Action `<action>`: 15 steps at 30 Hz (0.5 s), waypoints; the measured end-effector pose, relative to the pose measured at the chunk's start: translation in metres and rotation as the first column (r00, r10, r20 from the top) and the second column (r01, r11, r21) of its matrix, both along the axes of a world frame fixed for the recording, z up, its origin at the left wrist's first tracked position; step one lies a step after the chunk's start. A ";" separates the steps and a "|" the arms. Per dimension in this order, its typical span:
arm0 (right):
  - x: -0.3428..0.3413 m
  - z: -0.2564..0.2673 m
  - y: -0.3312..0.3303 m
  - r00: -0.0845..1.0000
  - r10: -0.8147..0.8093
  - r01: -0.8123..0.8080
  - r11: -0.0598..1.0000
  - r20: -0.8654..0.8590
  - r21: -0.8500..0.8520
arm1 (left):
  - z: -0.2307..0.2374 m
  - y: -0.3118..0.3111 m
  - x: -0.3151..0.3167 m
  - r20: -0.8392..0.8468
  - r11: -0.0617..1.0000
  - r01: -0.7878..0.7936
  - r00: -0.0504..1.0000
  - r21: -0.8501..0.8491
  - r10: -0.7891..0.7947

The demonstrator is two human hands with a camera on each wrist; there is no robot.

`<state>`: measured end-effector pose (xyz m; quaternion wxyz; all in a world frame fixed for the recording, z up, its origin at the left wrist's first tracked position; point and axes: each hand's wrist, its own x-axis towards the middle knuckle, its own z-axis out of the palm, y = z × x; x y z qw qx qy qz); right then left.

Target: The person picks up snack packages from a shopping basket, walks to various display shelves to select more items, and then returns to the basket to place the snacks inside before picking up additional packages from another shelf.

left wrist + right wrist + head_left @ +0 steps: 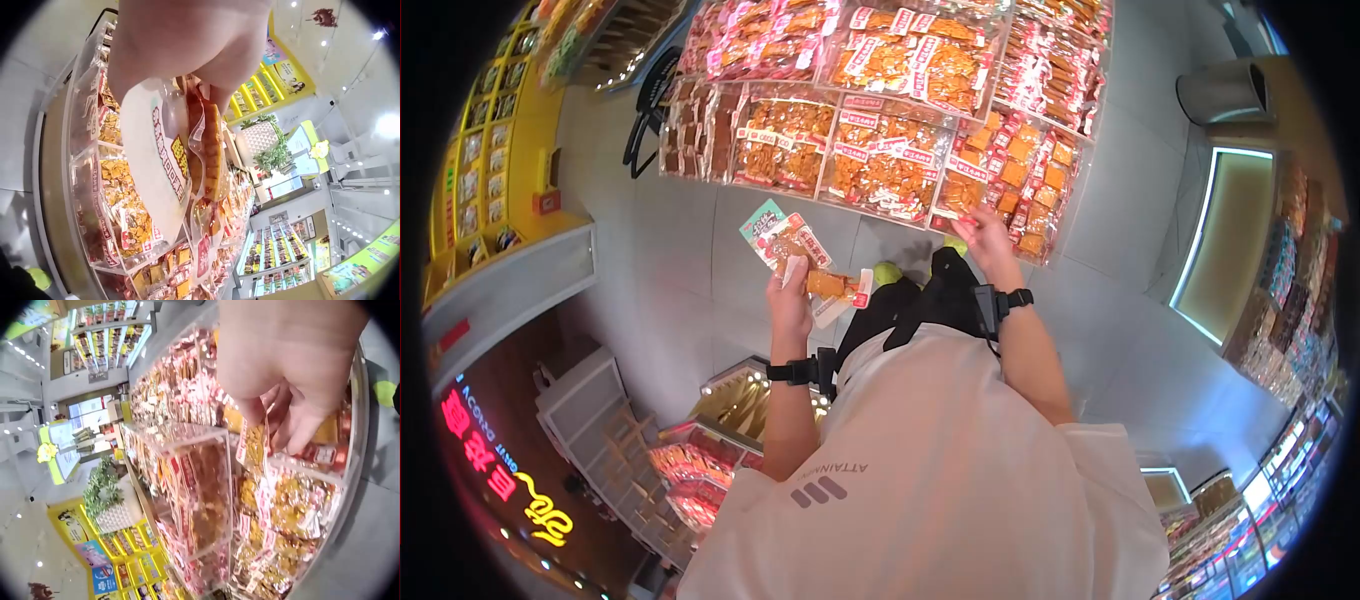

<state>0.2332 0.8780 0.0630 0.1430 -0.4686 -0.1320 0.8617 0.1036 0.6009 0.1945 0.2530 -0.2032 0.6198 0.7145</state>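
Note:
My left hand [791, 302] grips several snack packets in front of my body. Among them are a green and white packet [764, 222], a red and white packet [808, 240] and a clear-wrapped brown snack [828, 284]. The left wrist view shows the pale back of one packet [157, 162] beside the ridged brown snack. Over the near right compartment of the display, my right hand [990, 247] pinches a small wrapped golden snack packet [254, 445] between thumb and fingers. Beneath it lie more packets [281, 506] in the neighbouring compartment.
Clear dividers [200, 444] split the display stand [880, 205] into compartments heaped with wrapped snacks. Its raised clear rim runs along the near side. A grey bin [1222, 95] stands at the right, and yellow shelves [485, 150] line the left. A potted plant [265, 145] sits beyond the display.

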 end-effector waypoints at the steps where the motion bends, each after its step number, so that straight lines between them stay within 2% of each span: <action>1: -0.015 0.000 -0.014 0.999 0.053 -0.053 0.999 0.013 -0.011 | 0.002 -0.002 0.005 -0.009 0.999 -0.040 0.999 0.006 0.040; 3: -0.044 -0.006 -0.037 0.975 0.215 -0.214 0.977 -0.050 0.011 | 0.007 -0.008 0.011 -0.030 0.991 -0.131 0.991 -0.004 0.131; 4: -0.060 -0.013 -0.042 0.962 0.267 -0.268 0.964 -0.056 0.003 | 0.010 -0.011 0.012 -0.058 0.993 -0.118 0.991 0.022 0.119; 6: -0.093 -0.025 -0.070 0.910 0.415 -0.412 0.905 0.001 0.107 | 0.017 -0.026 0.017 -0.094 0.990 -0.134 0.986 0.049 0.138; 7: -0.104 -0.016 -0.074 0.803 0.567 -0.589 0.802 0.183 0.103 | 0.020 -0.031 0.017 -0.104 0.988 -0.142 0.984 0.066 0.148; 9: -0.112 0.015 -0.096 0.781 0.491 -0.624 0.649 0.386 0.435 | 0.027 -0.036 0.016 -0.095 0.982 -0.179 0.978 0.062 0.184; 10: -0.110 0.039 -0.101 0.774 0.498 -0.633 0.635 0.392 0.443 | 0.026 -0.038 0.013 -0.085 0.983 -0.171 0.981 0.072 0.177; 11: -0.102 0.064 -0.107 0.693 0.671 -0.696 0.527 0.264 0.487 | 0.022 -0.042 0.011 -0.082 0.980 -0.181 0.979 0.087 0.188; 12: -0.095 0.085 -0.115 0.568 0.811 -0.730 0.416 0.141 0.543 | 0.019 -0.047 0.008 -0.099 0.978 -0.170 0.978 0.122 0.182; 13: -0.090 0.099 -0.124 0.570 0.807 -0.729 0.410 0.155 0.549 | 0.017 -0.053 0.006 -0.114 0.976 -0.152 0.979 0.155 0.171; 15: -0.078 0.120 -0.145 0.243 0.889 -0.712 -0.109 0.389 0.694 | 0.015 -0.065 0.002 -0.111 0.979 -0.114 0.985 0.168 0.133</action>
